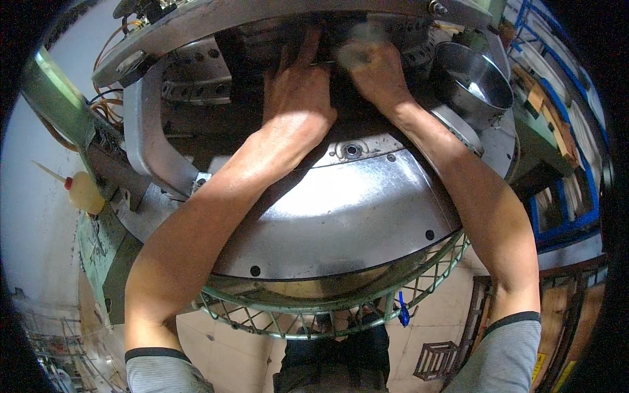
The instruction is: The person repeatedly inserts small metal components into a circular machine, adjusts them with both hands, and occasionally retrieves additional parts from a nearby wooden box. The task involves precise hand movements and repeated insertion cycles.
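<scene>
Both my arms reach over a large round metal machine [327, 229] into the dark gap beneath its upper metal ring [262, 26]. My left hand [298, 95] lies with its fingers stretched forward and partly apart, the tips lost in shadow against the machine's inside. Beside it, my right hand [380, 72] is closed like a fist, smeared at the fingers by motion. A pale blur shows at those fingers; what they hold cannot be made out. Below the hands, a bolt [352, 151] sits in the machine's shiny sloping plate.
A round metal pan [473, 85] sits on the machine's right. A curved metal arm [141, 124] rises at left, near a squeeze bottle [87, 190] with a red collar. A green lattice guard [301, 327] with a blue fitting [403, 313] rings the front. Blue shelving [563, 196] stands right.
</scene>
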The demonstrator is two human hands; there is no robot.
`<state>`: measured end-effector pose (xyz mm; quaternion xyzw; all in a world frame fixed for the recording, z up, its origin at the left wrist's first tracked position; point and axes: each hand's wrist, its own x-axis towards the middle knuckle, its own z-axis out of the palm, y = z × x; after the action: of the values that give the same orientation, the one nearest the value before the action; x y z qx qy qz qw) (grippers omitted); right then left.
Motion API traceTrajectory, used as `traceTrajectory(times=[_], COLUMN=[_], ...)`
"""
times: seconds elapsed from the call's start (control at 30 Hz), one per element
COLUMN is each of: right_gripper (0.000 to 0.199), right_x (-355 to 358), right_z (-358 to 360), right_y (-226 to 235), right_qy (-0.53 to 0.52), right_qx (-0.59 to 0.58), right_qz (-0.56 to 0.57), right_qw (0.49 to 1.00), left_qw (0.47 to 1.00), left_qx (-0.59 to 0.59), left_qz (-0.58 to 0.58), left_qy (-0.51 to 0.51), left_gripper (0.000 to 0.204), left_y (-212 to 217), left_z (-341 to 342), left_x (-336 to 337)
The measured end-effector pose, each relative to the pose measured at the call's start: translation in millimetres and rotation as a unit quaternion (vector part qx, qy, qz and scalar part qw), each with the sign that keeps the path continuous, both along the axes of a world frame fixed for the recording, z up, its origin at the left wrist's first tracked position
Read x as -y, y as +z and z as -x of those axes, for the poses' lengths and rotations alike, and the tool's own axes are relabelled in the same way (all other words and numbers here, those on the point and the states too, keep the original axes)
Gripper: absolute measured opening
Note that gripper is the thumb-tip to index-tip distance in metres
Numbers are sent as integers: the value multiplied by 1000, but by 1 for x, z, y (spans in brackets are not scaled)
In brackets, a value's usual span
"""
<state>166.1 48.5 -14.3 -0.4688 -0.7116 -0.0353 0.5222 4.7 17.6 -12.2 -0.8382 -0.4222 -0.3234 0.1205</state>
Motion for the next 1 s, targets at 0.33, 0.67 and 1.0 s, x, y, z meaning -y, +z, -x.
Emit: traceTrajectory(times=[0.33,0.67,1.0], right_gripper=[33,30,28], right_x=[3,3,1], right_z=[0,-1,-1], right_y=[1,2,1], right_qy=[10,1,0], right_qx=[9,11,15], right_qz=[-6,-4,1], right_qw=[1000,1000,1000], left_qw=[999,1000,998], left_qx=[-25,2,-12], left_qz=[17,23,58], left_qy=[20,16,30], left_gripper=[45,46,41], left_y=[5,4,8], left_z=[-1,-1,-2], left_x=[2,2,5])
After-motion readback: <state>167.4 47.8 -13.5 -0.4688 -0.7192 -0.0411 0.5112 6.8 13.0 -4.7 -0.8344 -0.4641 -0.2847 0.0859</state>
